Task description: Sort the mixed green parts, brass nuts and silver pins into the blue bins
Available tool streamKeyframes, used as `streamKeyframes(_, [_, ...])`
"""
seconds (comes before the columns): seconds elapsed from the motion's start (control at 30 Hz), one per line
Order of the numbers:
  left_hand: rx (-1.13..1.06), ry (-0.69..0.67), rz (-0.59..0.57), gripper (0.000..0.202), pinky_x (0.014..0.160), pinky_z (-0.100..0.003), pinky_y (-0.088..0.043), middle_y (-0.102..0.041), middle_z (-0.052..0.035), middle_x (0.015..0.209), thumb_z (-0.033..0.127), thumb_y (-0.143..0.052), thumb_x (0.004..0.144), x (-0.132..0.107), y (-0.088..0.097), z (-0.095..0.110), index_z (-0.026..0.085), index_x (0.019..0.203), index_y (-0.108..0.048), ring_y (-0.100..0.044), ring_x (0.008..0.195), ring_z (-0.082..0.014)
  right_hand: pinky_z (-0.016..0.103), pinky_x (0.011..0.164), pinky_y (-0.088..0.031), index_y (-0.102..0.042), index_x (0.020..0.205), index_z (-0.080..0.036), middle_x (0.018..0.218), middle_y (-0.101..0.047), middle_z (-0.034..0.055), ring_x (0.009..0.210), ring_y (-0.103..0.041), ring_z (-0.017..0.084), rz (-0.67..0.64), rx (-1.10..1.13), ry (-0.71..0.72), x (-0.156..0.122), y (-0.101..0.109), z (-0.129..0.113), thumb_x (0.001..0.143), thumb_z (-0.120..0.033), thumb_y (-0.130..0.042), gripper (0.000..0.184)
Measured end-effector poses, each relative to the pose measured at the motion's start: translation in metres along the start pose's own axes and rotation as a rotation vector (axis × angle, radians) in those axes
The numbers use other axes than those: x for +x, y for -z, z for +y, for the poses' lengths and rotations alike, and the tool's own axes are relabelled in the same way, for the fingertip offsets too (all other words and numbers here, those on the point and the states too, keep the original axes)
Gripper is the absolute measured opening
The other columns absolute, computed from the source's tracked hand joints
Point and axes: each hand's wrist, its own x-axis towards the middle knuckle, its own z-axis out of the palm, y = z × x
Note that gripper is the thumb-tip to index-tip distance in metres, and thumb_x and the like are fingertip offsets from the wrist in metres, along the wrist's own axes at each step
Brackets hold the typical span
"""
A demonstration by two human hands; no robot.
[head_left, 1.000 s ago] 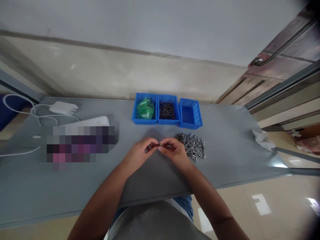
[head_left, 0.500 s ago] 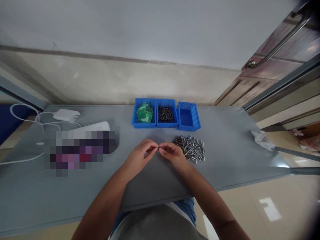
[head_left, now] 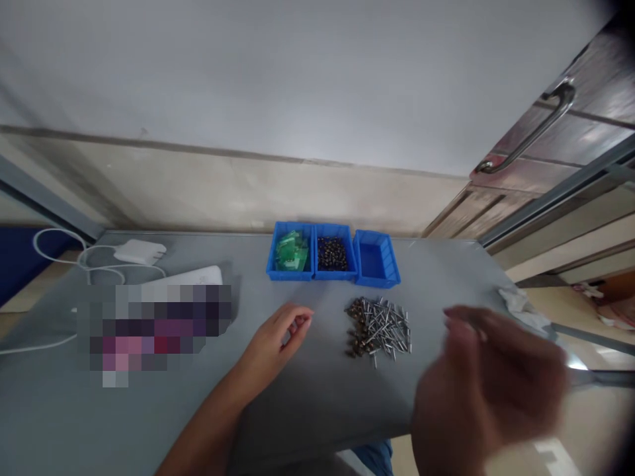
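Note:
My left hand [head_left: 284, 332] hovers over the grey table, left of the loose metal parts. Its thumb and fingertips are pinched together, and whatever might be between them is too small to make out. Raised close to the camera on the right, my right hand [head_left: 489, 380] is smeared by motion, its fingers bent; its grip is unclear. Between the hands lies a heap of thin silver metal pins [head_left: 389, 327]. Small brass-coloured fittings [head_left: 358, 342] are piled against the heap's left side.
Three blue bins stand along the back: one with green plastic pieces [head_left: 292, 251], one with small dark brass parts [head_left: 332, 254], and a third blue bin [head_left: 376, 259]. A white power strip [head_left: 206, 274], a charger [head_left: 139, 252] and cables lie left. Crumpled white paper [head_left: 520, 307] lies right.
My hands were fingertip to fingertip in front of the bins. My right hand has moved away to the right and up towards the camera; my left stays near its place. The view has tilted up.

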Motion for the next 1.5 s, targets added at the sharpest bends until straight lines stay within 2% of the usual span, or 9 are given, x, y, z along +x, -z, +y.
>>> streamKeyframes(0.07, [-0.011,0.017,-0.017,0.013,0.067,-0.021,-0.045,-0.055,-0.0005,0.090,0.021,-0.041,0.087,0.000,0.001,0.001,0.022,0.097,-0.050,-0.054,0.076,-0.0101,0.035,0.078,-0.039,-0.051,0.090,-0.021,0.084,-0.052,0.0019,0.081,-0.051,0.016,0.003,-0.169,-0.031,0.006,-0.017,0.021,0.074,-0.019,-0.057,0.018])
streamKeyframes(0.23, [0.000,0.013,-0.051,0.014,0.067,-0.021,-0.045,-0.054,-0.0008,0.089,0.021,-0.040,0.087,0.000,0.001,0.000,0.021,0.097,-0.049,-0.053,0.076,-0.0103,0.037,0.075,-0.038,-0.057,0.092,-0.017,0.087,-0.060,0.0074,0.085,-0.050,0.022,-0.557,-0.586,-0.176,-0.004,-0.034,0.083,0.068,-0.020,-0.058,0.024])
streamKeyframes(0.37, [0.003,0.014,-0.065,0.015,0.063,-0.020,-0.045,-0.054,-0.0010,0.091,0.022,-0.039,0.087,0.000,-0.003,-0.002,0.022,0.099,-0.049,-0.053,0.076,-0.0106,0.036,0.072,-0.035,-0.064,0.085,-0.018,0.087,-0.061,0.0104,0.086,-0.048,0.025,-0.883,-0.767,-0.181,-0.018,-0.031,0.099,0.066,-0.017,-0.059,0.019])
streamKeyframes(0.47, [0.006,0.029,-0.077,0.015,0.061,-0.020,-0.044,-0.053,-0.0012,0.092,0.023,-0.039,0.088,0.000,-0.005,-0.003,0.022,0.098,-0.049,-0.053,0.076,-0.0109,0.035,0.068,-0.034,-0.065,0.080,-0.019,0.085,-0.061,0.0105,0.085,-0.048,0.025,-0.982,-0.830,-0.145,-0.020,-0.035,0.101,0.067,-0.012,-0.056,0.017])
streamKeyframes(0.87, [0.024,0.021,-0.068,0.015,0.064,-0.023,-0.046,-0.055,-0.0019,0.091,0.023,-0.040,0.086,0.001,-0.006,-0.005,0.021,0.097,-0.051,-0.054,0.074,-0.0113,0.035,0.072,-0.035,-0.061,0.085,-0.015,0.093,-0.055,0.0131,0.087,-0.046,0.024,-0.997,-0.849,-0.133,-0.017,-0.039,0.105,0.072,-0.006,-0.047,0.021])
streamKeyframes(1.03, [-0.005,0.050,-0.087,0.016,0.066,-0.023,-0.047,-0.055,-0.0020,0.093,0.022,-0.042,0.086,0.001,-0.008,-0.008,0.021,0.101,-0.048,-0.055,0.076,-0.0108,0.032,0.073,-0.037,-0.059,0.083,-0.018,0.082,-0.059,0.0051,0.077,-0.051,0.017,-0.942,-0.315,-0.256,-0.018,-0.044,0.087,0.077,-0.014,-0.047,0.014])
streamKeyframes(1.2, [-0.056,0.048,-0.044,0.023,0.068,-0.025,-0.047,-0.056,-0.0009,0.087,0.027,-0.047,0.084,0.002,-0.011,-0.010,0.022,0.106,-0.045,-0.055,0.077,-0.0116,0.025,0.067,-0.040,-0.061,0.088,-0.021,0.078,-0.059,0.0002,0.070,-0.051,0.012,-1.034,0.328,-0.605,-0.037,-0.052,0.078,0.080,-0.029,-0.048,0.017])
streamKeyframes(1.33, [-0.036,-0.004,-0.037,0.015,0.066,-0.023,-0.047,-0.054,0.0007,0.080,0.026,-0.048,0.083,0.003,-0.010,-0.008,0.022,0.098,-0.050,-0.053,0.070,-0.0101,0.024,0.061,-0.039,-0.061,0.087,-0.020,0.072,-0.056,-0.0009,0.060,-0.046,0.009,-1.004,0.497,-0.836,-0.050,-0.053,0.087,0.076,-0.036,-0.053,0.021])
streamKeyframes(1.5, [-0.025,-0.039,-0.006,0.009,0.065,-0.022,-0.046,-0.054,-0.0006,0.085,0.025,-0.049,0.083,0.002,-0.008,-0.008,0.021,0.091,-0.053,-0.054,0.072,-0.0099,0.025,0.064,-0.040,-0.061,0.088,-0.022,0.080,-0.059,0.0003,0.065,-0.050,0.010,-0.958,0.497,-0.835,-0.053,-0.051,0.089,0.072,-0.034,-0.058,0.020])
